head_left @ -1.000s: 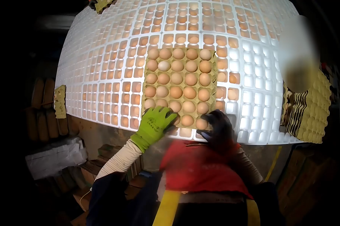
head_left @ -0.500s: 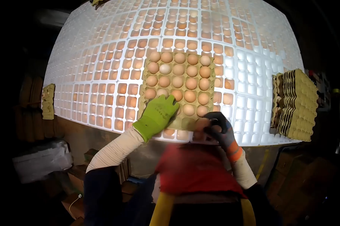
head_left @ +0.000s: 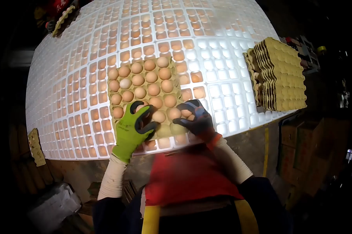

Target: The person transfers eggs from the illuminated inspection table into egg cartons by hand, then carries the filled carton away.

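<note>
Two gloved hands work at the near end of a brown egg tray [head_left: 164, 132], which lies flat over white racks [head_left: 226, 95], just in front of the person's red apron [head_left: 193, 179]. The left hand [head_left: 131, 128], in green, is bent above the left near eggs, thumb standing apart from the fingers; if its grip holds an egg, I cannot tell. The right hand [head_left: 199, 120], in dark glove, has a narrow grip curled round two eggs [head_left: 186, 113] at the tray's right near corner.

The risk, in my judgement, is cracking: two eggs in one palm may knock together, or one may slip if the pinch is loose. A heavy push of the left wrist on the tray's edge could tip it, because the racks below give an uneven seat.

The tray hides the rack cells beneath it, and both hands hide part of its near rows. To the right, a tall stack of trays [head_left: 285, 78] covers other cells. At far left are a tray piece [head_left: 36, 146] and, higher up, another tray [head_left: 64, 21] beside a second person's red clothing [head_left: 59, 5]. Cartons [head_left: 314, 136] stand in shadow at right.
</note>
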Demonstrator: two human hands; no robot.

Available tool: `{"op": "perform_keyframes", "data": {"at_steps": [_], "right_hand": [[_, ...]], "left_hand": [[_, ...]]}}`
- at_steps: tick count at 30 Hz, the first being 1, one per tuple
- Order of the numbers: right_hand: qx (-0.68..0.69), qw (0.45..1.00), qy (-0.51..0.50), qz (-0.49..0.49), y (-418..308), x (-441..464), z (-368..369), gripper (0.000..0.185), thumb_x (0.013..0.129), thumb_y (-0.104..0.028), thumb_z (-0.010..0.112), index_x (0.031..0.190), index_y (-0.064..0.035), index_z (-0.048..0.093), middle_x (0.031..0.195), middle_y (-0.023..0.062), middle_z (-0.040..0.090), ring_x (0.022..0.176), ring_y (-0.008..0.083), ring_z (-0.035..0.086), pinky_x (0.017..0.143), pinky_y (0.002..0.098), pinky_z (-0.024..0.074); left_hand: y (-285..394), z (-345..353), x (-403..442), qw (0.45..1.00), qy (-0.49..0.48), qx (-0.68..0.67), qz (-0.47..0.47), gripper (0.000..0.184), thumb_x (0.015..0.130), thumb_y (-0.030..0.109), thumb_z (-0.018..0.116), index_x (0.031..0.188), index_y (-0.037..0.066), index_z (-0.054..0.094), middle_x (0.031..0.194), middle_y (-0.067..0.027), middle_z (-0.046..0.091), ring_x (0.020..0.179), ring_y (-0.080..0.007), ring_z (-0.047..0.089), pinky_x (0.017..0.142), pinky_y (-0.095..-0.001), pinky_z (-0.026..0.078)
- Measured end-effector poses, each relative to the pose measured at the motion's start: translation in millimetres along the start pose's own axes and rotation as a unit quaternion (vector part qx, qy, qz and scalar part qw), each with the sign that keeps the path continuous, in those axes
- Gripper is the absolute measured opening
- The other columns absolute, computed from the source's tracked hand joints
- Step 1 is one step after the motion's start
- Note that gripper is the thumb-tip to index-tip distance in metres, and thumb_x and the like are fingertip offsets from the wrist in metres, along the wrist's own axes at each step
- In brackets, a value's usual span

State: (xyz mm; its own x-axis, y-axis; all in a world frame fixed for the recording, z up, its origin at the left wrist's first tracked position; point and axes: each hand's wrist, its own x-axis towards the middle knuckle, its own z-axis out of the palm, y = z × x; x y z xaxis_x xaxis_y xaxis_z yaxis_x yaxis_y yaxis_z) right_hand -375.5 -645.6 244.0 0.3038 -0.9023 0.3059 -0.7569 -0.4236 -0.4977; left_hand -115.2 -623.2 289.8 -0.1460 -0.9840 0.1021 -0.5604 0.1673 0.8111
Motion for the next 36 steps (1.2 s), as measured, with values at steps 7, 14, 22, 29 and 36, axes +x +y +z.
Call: {"op": "perform_keyframes", "data": {"at_steps": [7, 14, 22, 29, 36], "right_hand": [[0.446, 0.776, 0.015, 0.447, 107, -66, -85, 0.042, 0.089, -0.018, 0.079, 0.126, -0.006, 0.062, 0.092, 0.0052, 0.069, 0.071, 0.0124, 0.066, 0.048, 0.0243, 0.0487], [0.201, 0.972, 0.035, 0.117, 179, -106, -82, 0.052, 0.074, -0.012, 0.092, 0.12, -0.0098, 0.067, 0.109, 0.0072, 0.069, 0.086, 0.0192, 0.07, 0.07, 0.0338, 0.0571], [0.087, 0.995, -0.02, 0.055, 175, -75, -47, 0.045, 0.082, -0.031, 0.08, 0.117, -0.0046, 0.069, 0.104, 0.0148, 0.069, 0.087, 0.0324, 0.069, 0.078, 0.0416, 0.0578], [0.089, 0.992, -0.085, 0.025, 168, -22, -54, 0.039, 0.092, -0.027, 0.068, 0.129, -0.0143, 0.064, 0.106, 0.0074, 0.07, 0.102, 0.0284, 0.067, 0.089, 0.0393, 0.056], [-0.102, 0.971, -0.216, -0.027, 165, 46, -24, 0.038, 0.086, -0.018, 0.066, 0.124, -0.015, 0.066, 0.12, 0.0065, 0.063, 0.116, 0.0276, 0.059, 0.108, 0.0435, 0.0403]], "left_hand": [[12, 41, 1, 0.934, -0.033, 0.355, -0.002, 0.044, 0.08, 0.016, 0.077, 0.123, 0.014, 0.068, 0.125, -0.0104, 0.06, 0.105, -0.0264, 0.063, 0.079, -0.0374, 0.054], [83, 54, 0, 0.963, 0.061, 0.242, -0.099, 0.05, 0.068, 0.022, 0.087, 0.116, 0.016, 0.072, 0.122, -0.0122, 0.061, 0.102, -0.0292, 0.066, 0.079, -0.0403, 0.057], [74, 218, 38, 0.91, -0.143, 0.389, -0.008, 0.038, 0.084, 0.021, 0.073, 0.122, 0.022, 0.068, 0.132, -0.0158, 0.059, 0.102, -0.0336, 0.067, 0.078, -0.0426, 0.056], [74, 241, 56, 0.981, -0.012, 0.154, -0.115, 0.042, 0.087, 0.016, 0.068, 0.129, 0.02, 0.065, 0.129, -0.0135, 0.06, 0.105, -0.034, 0.065, 0.082, -0.0428, 0.055], [78, 269, 5, 0.976, 0.191, 0.035, -0.099, 0.038, 0.088, 0.012, 0.071, 0.126, 0.009, 0.066, 0.124, -0.016, 0.062, 0.11, -0.0382, 0.06, 0.09, -0.0435, 0.052]]}}
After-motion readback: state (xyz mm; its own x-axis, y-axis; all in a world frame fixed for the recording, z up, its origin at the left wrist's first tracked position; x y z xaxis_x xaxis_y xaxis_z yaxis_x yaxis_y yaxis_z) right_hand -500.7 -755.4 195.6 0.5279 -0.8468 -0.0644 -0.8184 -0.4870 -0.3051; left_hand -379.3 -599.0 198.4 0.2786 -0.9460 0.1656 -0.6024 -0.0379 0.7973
